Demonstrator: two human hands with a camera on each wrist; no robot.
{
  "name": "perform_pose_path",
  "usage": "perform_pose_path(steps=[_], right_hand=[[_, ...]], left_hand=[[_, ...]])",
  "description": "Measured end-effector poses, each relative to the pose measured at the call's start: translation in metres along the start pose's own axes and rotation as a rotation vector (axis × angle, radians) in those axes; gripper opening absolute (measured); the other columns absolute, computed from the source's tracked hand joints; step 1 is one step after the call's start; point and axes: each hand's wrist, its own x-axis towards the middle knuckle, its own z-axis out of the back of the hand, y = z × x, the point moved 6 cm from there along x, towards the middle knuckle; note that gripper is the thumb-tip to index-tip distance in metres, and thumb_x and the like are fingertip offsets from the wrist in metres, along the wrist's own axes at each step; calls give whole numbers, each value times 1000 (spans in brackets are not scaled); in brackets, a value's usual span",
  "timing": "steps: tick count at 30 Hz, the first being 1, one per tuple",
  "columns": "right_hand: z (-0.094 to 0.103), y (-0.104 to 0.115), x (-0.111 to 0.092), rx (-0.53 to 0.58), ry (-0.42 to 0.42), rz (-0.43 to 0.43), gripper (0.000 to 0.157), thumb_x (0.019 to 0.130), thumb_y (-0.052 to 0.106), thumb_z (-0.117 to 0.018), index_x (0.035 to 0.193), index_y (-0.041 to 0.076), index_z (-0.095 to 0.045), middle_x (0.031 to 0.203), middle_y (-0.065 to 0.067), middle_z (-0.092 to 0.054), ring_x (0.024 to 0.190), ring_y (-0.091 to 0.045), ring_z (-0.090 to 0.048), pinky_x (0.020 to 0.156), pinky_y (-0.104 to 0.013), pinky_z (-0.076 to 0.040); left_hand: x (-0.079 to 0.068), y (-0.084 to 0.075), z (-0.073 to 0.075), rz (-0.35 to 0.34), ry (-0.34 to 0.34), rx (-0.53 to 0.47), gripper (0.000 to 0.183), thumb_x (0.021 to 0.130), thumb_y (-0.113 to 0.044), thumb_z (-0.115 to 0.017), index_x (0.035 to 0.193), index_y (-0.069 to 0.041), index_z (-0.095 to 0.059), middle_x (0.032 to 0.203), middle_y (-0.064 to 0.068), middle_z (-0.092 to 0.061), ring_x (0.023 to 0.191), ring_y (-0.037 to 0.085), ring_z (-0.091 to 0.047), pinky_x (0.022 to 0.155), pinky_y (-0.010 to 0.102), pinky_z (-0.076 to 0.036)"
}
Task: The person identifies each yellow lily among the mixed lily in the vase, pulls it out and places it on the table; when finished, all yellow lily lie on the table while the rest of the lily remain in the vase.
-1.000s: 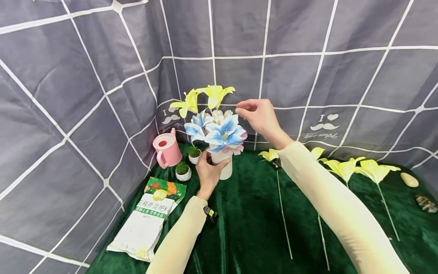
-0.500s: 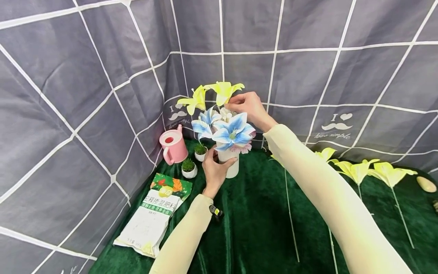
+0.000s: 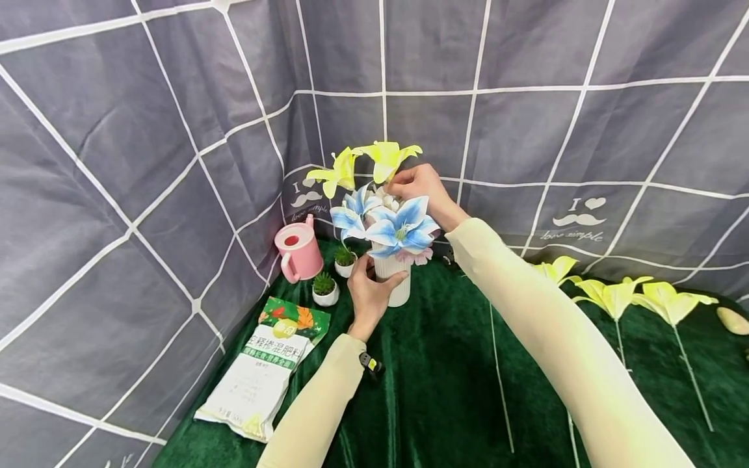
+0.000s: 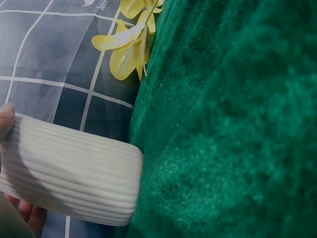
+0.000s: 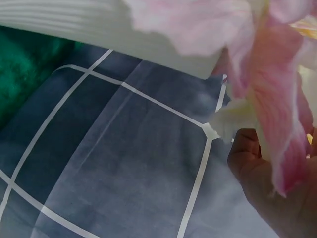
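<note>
My left hand (image 3: pixel 368 296) grips the ribbed white vase (image 3: pixel 400 291), which stands upright on the green cloth. In the left wrist view, a thumb and fingertips sit on either side of the vase (image 4: pixel 74 171). Blue-and-white lilies (image 3: pixel 404 231), pale blossoms and pink petals fill its mouth. Two yellow lilies (image 3: pixel 386 160) rise above them at the back. Just under the right-hand one, my right hand (image 3: pixel 422 190) pinches with curled fingers at its stem; the fingertips are partly hidden. In the right wrist view, pink petals (image 5: pixel 277 94) cover part of that hand (image 5: pixel 282 193).
Left of the vase are a pink watering can (image 3: pixel 300 250), two small potted succulents (image 3: pixel 325 289) and a fertilizer bag (image 3: pixel 257 370). Several yellow lilies (image 3: pixel 673 302) lie on the green cloth (image 3: pixel 433 390) at right, near a smooth stone (image 3: pixel 733 321). A grey checked curtain (image 3: pixel 526 130) stands behind.
My right hand has moved left, from the air beside the bouquet to just below the yellow lily. My left hand stays on the vase. The head view has shifted slightly.
</note>
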Motion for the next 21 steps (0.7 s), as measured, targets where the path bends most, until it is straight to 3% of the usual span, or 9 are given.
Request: perform_pose_path(steps=[13,18,21], right_hand=[[13,-7,-16,153,-56,3,25,96,29,-68,108,10,-80,93,-6,-77,76,-16,-69,70,-25,-57],[20,-6,-19,168,-88,4,28,95,32,-70,109,9,-79,83,0,-76,73,-13,-70,69,-25,-57],[22,-6,-21,160,-96,-1,26,95,30,-70,109,9,-79,86,-1,-77,72,-11,-71,69,-25,-58]], left_hand=[[0,-1,0,10,18,-27,69,72,-36,-92,132,-17,-62,114,11,-66,104,30,-69,91,43,-59],[0,-3,1,-13,8,-11,67,72,-36,-92,130,-17,-63,112,10,-66,103,28,-69,91,43,-60],[-1,-3,1,-25,2,2,64,71,-36,-92,126,-16,-64,110,9,-66,102,26,-70,90,42,-60]])
